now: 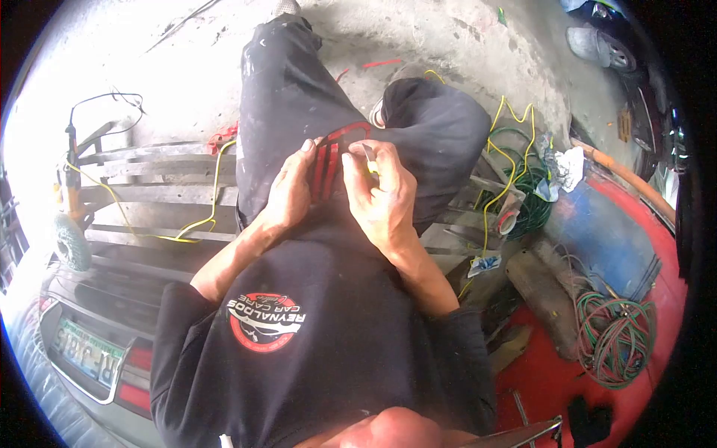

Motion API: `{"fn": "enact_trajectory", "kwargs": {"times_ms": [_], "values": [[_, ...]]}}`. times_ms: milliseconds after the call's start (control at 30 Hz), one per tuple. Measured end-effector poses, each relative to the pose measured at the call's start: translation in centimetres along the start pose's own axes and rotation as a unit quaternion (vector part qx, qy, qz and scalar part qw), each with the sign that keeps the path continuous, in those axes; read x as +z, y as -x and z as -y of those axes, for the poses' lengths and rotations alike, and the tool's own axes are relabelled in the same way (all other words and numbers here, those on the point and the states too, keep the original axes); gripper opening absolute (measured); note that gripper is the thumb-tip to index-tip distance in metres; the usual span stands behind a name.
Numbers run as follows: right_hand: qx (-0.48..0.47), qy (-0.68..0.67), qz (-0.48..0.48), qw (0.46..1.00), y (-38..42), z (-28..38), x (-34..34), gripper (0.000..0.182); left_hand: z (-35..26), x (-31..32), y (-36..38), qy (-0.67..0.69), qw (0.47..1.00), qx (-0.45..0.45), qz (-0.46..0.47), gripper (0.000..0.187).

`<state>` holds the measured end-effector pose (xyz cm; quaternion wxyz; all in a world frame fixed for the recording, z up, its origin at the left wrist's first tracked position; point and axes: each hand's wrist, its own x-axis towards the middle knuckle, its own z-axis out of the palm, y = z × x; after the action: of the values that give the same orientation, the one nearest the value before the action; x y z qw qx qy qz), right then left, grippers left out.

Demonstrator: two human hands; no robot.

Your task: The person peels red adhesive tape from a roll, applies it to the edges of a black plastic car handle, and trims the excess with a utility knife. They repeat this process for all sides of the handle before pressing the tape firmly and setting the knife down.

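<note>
My left hand [288, 188] is closed at the fingertips, pinching the end of a thin red strip [331, 166] above my lap. The strip loops over toward my right hand, and several red lengths hang side by side between the hands. My right hand [385, 190] is closed around a small cutter knife [369, 155]; its short pale blade points up between thumb and fingers, and a bit of yellow handle shows. Most of the handle is hidden in the palm. Both hands are close together over my dark trousers.
I sit on a slatted bench [157, 196] with a yellow cord [198, 222] across it. A power tool with a round pad [72, 243] stands at left, near a car's licence plate [88, 351]. Coiled hoses [616, 336] lie on a red panel at right. Red scraps [382, 63] lie on the concrete.
</note>
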<state>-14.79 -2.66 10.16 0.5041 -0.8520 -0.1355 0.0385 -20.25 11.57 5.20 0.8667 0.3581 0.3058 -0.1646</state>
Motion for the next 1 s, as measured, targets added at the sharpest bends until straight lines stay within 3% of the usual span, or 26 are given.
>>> {"fn": "enact_trajectory", "kwargs": {"times_ms": [567,700,867,1000], "values": [[-0.029,0.033,0.047,0.998,-2.1,1.2,-2.5,0.014,-1.1,3.0,0.2,0.004,0.993,0.039,0.112,0.034],[-0.035,0.044,0.076,0.996,-2.2,1.0,-3.0,0.014,-0.2,1.5,-0.4,-0.086,0.990,0.037,0.109,0.048],[-0.044,0.057,0.072,0.995,-2.2,0.8,-3.0,0.013,-0.6,2.0,-0.2,-0.105,0.987,0.047,0.113,0.048],[-0.046,0.086,0.094,0.991,-2.4,0.9,-3.5,0.014,-0.7,2.8,-0.3,-0.093,0.985,0.070,0.128,0.034]]}}
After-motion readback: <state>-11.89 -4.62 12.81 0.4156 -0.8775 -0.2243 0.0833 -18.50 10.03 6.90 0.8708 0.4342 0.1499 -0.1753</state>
